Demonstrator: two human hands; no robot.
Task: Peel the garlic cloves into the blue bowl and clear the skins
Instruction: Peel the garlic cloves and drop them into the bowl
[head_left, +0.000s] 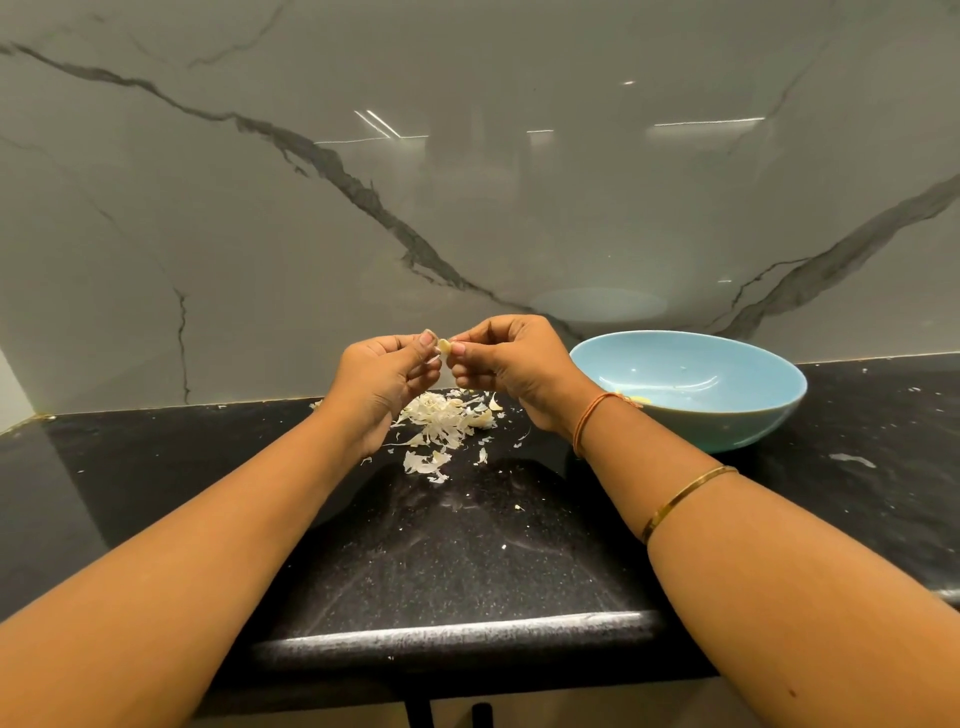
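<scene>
A small pale garlic clove (444, 346) is held up above the counter between both hands. My left hand (387, 382) pinches it from the left with thumb and fingertips, and my right hand (511, 364) pinches it from the right. Below the hands a pile of white garlic skins (447, 421) lies on the black counter, with a few pale cloves at its right edge. The blue bowl (691, 389) stands to the right of my right hand; a bit of peeled garlic (639, 400) shows inside it behind my wrist.
The black speckled counter (457, 551) runs to a rounded front edge near me. Loose skin flakes lie scattered on it, one (852, 460) right of the bowl. A grey marble wall (467, 182) rises directly behind the pile and bowl.
</scene>
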